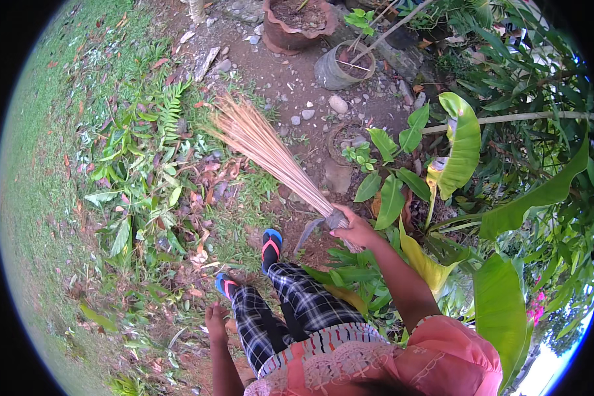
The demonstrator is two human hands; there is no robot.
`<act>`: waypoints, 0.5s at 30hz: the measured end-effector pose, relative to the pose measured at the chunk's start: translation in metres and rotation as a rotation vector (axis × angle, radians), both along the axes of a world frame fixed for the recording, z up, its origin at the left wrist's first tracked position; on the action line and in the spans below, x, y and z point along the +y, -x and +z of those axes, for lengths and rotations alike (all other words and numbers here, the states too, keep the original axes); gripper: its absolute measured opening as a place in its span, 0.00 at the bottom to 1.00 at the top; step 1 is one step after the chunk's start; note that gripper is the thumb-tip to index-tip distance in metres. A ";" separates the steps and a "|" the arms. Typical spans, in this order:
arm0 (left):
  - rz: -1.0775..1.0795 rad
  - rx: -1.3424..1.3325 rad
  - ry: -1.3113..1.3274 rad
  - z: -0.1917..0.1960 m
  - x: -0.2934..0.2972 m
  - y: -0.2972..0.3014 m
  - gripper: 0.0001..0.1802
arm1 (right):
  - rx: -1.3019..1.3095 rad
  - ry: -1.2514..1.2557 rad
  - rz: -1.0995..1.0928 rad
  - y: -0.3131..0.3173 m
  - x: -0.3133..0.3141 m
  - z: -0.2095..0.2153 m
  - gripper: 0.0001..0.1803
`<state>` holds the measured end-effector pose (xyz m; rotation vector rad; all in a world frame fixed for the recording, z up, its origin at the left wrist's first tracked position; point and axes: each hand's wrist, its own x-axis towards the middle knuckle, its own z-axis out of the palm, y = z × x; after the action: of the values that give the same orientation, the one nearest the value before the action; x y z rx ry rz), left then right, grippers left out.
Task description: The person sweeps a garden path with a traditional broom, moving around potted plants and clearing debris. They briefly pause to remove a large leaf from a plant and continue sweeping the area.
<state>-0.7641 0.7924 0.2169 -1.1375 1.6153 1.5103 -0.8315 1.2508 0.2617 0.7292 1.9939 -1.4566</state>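
A stick broom of thin tan twigs is in my right hand, whose fingers wrap round its bound grey end. The bristles fan out toward the far left, over the edge of a leaf pile. A strip of grey binding hangs loose below the grip. My left hand hangs low beside my left leg with nothing visible in it, its fingers loosely bent and slightly apart. Near my feet lies a heap of green and brown leaves, with a fern frond at its far side.
A scalloped clay pot and a grey plastic pot stand at the far side among stones. Broad-leaved plants crowd my right, close to that arm. Grass stretches along the left. My blue flip-flops are on the ground.
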 end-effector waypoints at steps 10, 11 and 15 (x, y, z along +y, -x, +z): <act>-0.017 0.051 -0.019 -0.007 0.003 0.014 0.11 | -0.308 -0.035 -0.490 0.083 0.127 -0.012 0.36; -0.008 0.057 -0.016 -0.006 0.005 0.017 0.11 | -0.366 -0.061 -0.381 0.086 0.127 -0.005 0.37; -0.002 0.049 -0.011 -0.001 0.012 0.025 0.10 | -0.324 0.261 -0.077 0.025 0.114 0.039 0.41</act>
<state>-0.7887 0.8046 0.2161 -1.0999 1.6385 1.5553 -0.8569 1.3644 0.3004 0.8707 1.5162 -1.4985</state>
